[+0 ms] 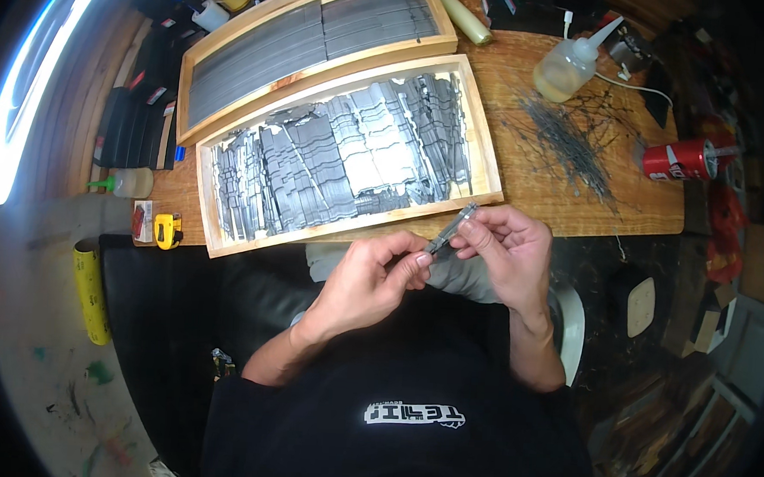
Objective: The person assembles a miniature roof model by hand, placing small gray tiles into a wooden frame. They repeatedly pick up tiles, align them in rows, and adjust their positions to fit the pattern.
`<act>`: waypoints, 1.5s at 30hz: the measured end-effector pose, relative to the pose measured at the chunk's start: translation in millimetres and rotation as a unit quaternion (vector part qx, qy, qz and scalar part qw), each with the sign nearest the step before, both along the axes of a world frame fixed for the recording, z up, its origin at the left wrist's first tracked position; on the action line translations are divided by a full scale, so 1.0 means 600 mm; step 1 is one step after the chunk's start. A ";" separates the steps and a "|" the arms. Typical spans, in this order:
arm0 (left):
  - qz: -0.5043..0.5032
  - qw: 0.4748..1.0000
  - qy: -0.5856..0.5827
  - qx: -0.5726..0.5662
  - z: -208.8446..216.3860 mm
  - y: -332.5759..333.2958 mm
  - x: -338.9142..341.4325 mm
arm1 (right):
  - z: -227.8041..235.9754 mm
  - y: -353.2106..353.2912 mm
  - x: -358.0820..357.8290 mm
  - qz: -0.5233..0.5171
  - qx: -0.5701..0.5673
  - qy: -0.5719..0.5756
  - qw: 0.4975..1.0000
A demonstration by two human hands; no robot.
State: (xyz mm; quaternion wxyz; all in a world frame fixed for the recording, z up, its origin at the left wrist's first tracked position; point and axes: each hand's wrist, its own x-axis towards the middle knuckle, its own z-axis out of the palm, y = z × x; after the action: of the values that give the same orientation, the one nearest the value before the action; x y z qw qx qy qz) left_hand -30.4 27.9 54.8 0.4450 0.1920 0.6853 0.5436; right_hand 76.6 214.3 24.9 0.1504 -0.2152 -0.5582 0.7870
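Between my two hands, over my lap and just in front of the table edge, is a small narrow grey piece [453,227] with a metallic sheen; its exact kind cannot be made out. My left hand [364,279] pinches its lower end between thumb and fingers. At the upper end, the thumb and fingers of my right hand [509,252] close on it. Just beyond sits a shallow wooden tray [357,221] filled with rows of thin grey strips [303,170], some dark and some shiny. My fingers partly hide the held piece.
Behind stands a second wooden tray [184,99] of long grey strips. On the table's right lie a heap of thin dark wire-like pieces [573,145], a squeeze bottle [565,71] and a red can [680,159]. A yellow tape measure [168,231] is at left.
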 end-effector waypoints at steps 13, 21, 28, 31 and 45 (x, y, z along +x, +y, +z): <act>-0.042 0.887 0.459 -0.037 0.049 0.055 -0.100 | -0.036 0.042 -0.034 -0.234 0.237 0.053 0.942; -0.146 0.835 0.524 -0.081 0.059 0.108 -0.130 | -0.064 0.058 -0.040 -0.241 0.218 0.030 0.945; -0.169 0.830 0.522 -0.105 0.048 0.123 -0.142 | -0.070 0.060 -0.039 -0.242 0.218 0.044 0.944; -0.149 0.831 0.527 -0.092 0.050 0.123 -0.142 | -0.069 0.060 -0.039 -0.240 0.228 0.040 0.943; -0.130 0.861 0.486 -0.079 0.051 0.133 -0.139 | -0.074 0.060 -0.040 -0.240 0.246 0.041 0.938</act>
State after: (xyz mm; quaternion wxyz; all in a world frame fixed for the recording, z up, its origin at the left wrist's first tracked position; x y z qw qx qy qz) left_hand -113.6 107.6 85.7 0.1354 0.4831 0.8242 0.2626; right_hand 52.7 250.3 -19.6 0.4058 -0.2671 -0.6595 0.5736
